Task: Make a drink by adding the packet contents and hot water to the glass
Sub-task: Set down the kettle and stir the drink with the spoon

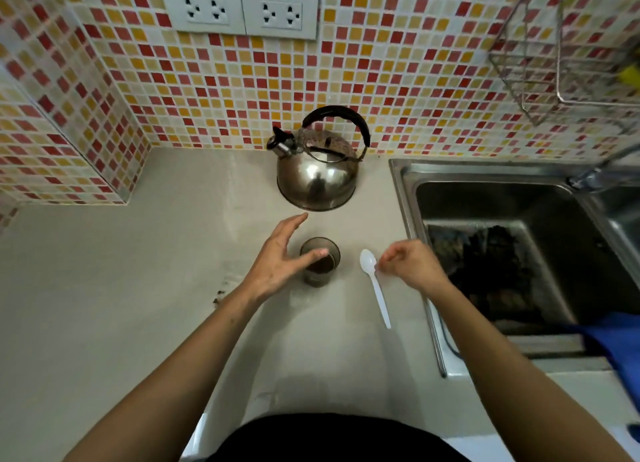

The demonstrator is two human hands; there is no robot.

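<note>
Both hands' grip empty: left hand (280, 257) beside glass (320, 262), no legible writing.

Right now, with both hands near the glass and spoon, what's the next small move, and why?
Probably close the right hand on the spoon to stir: the glass already holds dark liquid, the spoon lies untouched, and the open left hand can steady the glass.

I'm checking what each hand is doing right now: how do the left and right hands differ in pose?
The left hand is spread open beside the glass, thumb across its rim; the right hand is loosely curled by the white spoon, fingertips near its bowl. Neither hand holds anything; both hover above the counter.
</note>
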